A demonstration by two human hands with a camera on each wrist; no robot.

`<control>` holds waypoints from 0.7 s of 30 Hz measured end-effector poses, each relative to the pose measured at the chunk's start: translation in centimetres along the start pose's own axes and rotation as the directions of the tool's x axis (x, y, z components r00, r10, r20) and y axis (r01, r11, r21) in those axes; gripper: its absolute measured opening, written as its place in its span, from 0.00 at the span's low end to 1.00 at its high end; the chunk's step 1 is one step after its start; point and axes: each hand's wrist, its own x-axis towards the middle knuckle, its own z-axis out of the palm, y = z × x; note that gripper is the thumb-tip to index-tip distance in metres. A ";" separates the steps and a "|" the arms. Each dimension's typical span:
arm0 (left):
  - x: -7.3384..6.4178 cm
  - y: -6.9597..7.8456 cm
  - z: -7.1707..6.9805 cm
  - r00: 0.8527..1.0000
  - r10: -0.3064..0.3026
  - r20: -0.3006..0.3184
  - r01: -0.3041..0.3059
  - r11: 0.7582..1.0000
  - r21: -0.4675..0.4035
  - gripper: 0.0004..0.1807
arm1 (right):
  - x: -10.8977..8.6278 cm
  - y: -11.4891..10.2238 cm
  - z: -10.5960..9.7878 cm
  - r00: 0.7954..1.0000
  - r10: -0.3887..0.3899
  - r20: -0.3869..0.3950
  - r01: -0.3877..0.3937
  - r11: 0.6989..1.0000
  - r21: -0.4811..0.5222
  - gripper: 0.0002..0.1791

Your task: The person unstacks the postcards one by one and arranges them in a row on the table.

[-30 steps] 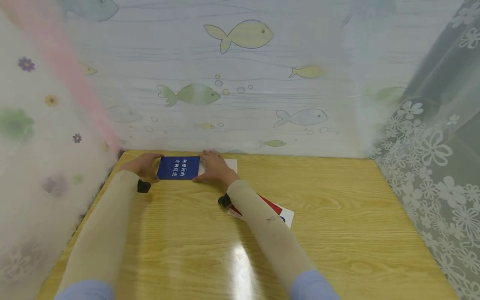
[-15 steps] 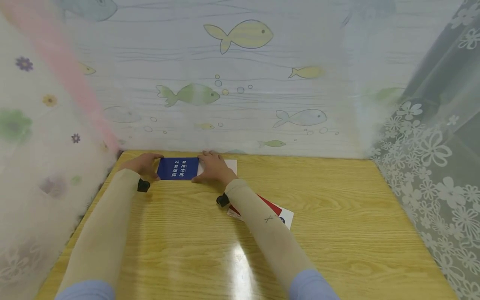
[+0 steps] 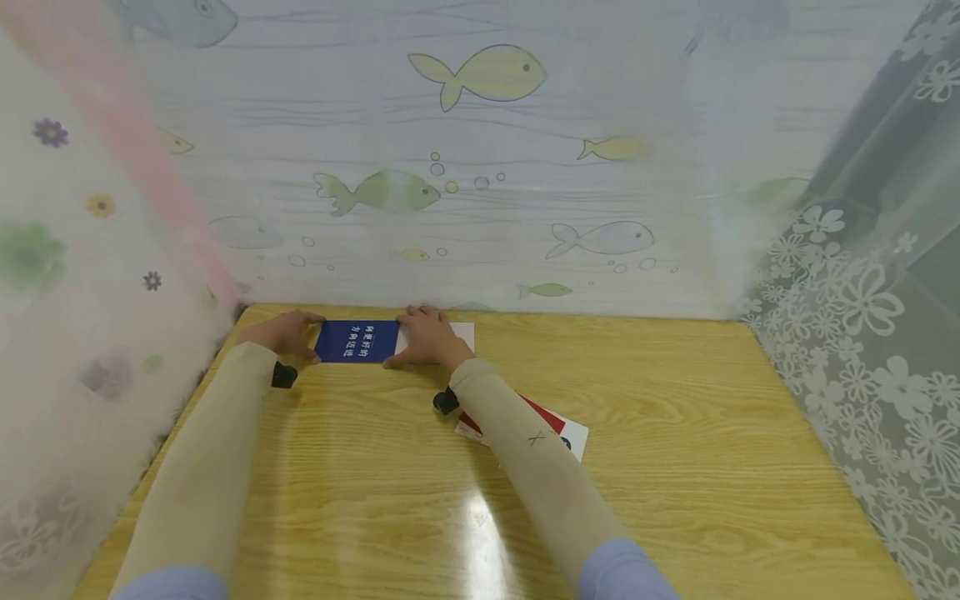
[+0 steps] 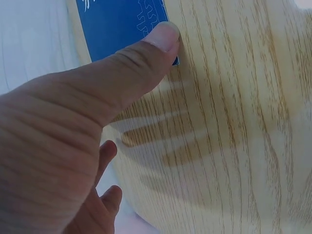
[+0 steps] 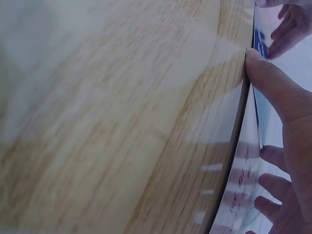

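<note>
The right sleeve (image 3: pixel 517 458) is beige, smooth and close-fitting, with a small dark X (image 3: pixel 537 438) marked on it. Handward of the X, the beige stops in a visible edge at the wrist, where a small black camera (image 3: pixel 446 402) with a rounded end sits. Elbowward of the X comes a light blue cuff (image 3: pixel 626 571). Well left of the X, the left sleeve (image 3: pixel 198 467) is the same beige, with a boxier black camera (image 3: pixel 283 375) at the wrist and a second blue cuff (image 3: pixel 172 581). The left hand (image 3: pixel 279 333) is bare, its thumb creased and broad-nailed; the right hand (image 3: pixel 431 337), handward of the X, is bare too.
</note>
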 end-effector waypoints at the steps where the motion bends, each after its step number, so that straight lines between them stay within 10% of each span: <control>1: 0.0 0.0 0.0 1.000 -0.001 0.000 0.001 1.000 0.002 0.52 | -0.1 0.0 -0.1 1.000 0.000 0.002 0.000 1.000 0.005 0.55; 21: -0.6 -0.5 0.3 0.997 0.069 -0.026 -0.069 0.998 0.005 0.51 | -0.5 -0.1 0.3 1.000 -0.004 -0.001 0.004 1.000 -0.027 0.52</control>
